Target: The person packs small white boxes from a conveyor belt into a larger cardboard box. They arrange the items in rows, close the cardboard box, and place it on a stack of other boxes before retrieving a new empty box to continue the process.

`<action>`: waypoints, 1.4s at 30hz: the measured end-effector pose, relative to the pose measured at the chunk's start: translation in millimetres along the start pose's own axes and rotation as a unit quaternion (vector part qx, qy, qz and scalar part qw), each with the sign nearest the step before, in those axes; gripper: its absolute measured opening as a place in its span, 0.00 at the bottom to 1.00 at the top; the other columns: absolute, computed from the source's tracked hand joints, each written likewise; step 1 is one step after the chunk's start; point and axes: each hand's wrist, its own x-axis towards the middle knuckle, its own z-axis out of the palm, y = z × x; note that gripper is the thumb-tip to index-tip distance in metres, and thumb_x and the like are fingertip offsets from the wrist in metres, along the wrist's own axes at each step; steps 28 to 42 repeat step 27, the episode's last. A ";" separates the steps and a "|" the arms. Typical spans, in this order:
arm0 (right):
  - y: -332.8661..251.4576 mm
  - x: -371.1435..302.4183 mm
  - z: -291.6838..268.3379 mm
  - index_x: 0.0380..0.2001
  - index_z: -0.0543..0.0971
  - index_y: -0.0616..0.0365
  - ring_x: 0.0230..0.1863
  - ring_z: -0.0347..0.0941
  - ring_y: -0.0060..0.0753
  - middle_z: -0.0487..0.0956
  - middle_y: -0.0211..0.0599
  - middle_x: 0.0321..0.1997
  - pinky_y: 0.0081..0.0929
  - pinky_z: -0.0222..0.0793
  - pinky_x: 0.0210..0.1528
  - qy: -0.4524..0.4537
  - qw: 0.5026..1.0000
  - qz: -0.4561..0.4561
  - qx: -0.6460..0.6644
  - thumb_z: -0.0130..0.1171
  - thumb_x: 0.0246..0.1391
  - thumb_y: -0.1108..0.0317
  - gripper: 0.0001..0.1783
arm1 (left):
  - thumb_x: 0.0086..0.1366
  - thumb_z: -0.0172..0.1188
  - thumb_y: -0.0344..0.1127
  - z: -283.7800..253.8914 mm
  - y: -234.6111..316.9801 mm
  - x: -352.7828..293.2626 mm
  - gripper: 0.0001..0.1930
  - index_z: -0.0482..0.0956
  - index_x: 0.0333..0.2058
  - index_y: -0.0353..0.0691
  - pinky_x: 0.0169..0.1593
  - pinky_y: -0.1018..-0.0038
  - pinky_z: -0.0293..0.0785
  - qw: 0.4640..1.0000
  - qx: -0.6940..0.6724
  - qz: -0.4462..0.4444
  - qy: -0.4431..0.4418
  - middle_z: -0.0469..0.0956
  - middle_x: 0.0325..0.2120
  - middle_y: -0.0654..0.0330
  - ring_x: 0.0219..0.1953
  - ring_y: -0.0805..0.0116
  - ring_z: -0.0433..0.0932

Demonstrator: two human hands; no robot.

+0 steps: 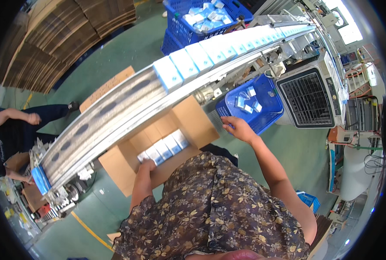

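My left hand (pixel 147 166) reaches down into an open cardboard box (pixel 115 163) and touches the left end of a row of small white-and-blue cartons (pixel 163 149). Its fingers are mostly hidden, so its grip cannot be made out. My right hand (pixel 239 129) is raised to the right of the box, near the rim of a blue plastic basket (pixel 271 115). That hand is empty, with its fingers stretched out and apart. A few small white-and-blue packets (pixel 246 105) lie in the basket. The cardboard box stands with its flaps spread, against the near side of a conveyor (pixel 124 104).
White-and-blue cartons (pixel 194 60) line the conveyor's far stretch. Behind it stands a blue crate (pixel 178 31) full of packets. An air cooler (pixel 306 96) is at right. Flat cardboard stacks (pixel 71 34) fill the far left. A co-worker (pixel 11 134) is at the conveyor's left end.
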 end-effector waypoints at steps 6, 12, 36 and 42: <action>0.0 131.5 -76.7 0.46 0.79 0.60 0.49 0.73 0.56 0.79 0.50 0.44 0.44 0.70 0.52 0.367 0.912 -0.146 -0.113 0.62 0.55 0.70 0.15 | 0.66 0.53 0.34 -87.9 59.1 -64.8 0.14 0.80 0.48 0.39 0.53 0.62 0.74 0.937 -0.109 0.192 0.271 0.78 0.49 0.47 0.52 0.47 0.76; -3.8 235.5 -100.7 0.53 0.72 0.68 0.46 0.77 0.54 0.80 0.54 0.43 0.44 0.72 0.50 0.257 0.936 -0.009 -0.241 0.60 0.56 0.43 0.38 | 0.64 0.58 0.30 -242.1 145.0 -170.9 0.12 0.76 0.46 0.35 0.47 0.61 0.75 0.681 -0.156 0.230 0.678 0.77 0.40 0.47 0.46 0.46 0.77; -122.8 210.4 -19.4 0.59 0.66 0.62 0.50 0.79 0.50 0.81 0.53 0.49 0.44 0.72 0.53 0.173 0.968 -0.087 0.156 0.73 0.47 0.49 0.43 | 0.47 0.74 0.63 -286.9 66.4 -224.2 0.45 0.68 0.51 0.33 0.47 0.59 0.77 0.612 -0.356 0.053 0.704 0.82 0.39 0.43 0.43 0.45 0.83; -122.8 210.4 -19.4 0.59 0.66 0.62 0.50 0.79 0.50 0.81 0.53 0.49 0.44 0.72 0.53 0.173 0.968 -0.087 0.156 0.73 0.47 0.49 0.43 | 0.47 0.74 0.63 -286.9 66.4 -224.2 0.45 0.68 0.51 0.33 0.47 0.59 0.77 0.612 -0.356 0.053 0.704 0.82 0.39 0.43 0.43 0.45 0.83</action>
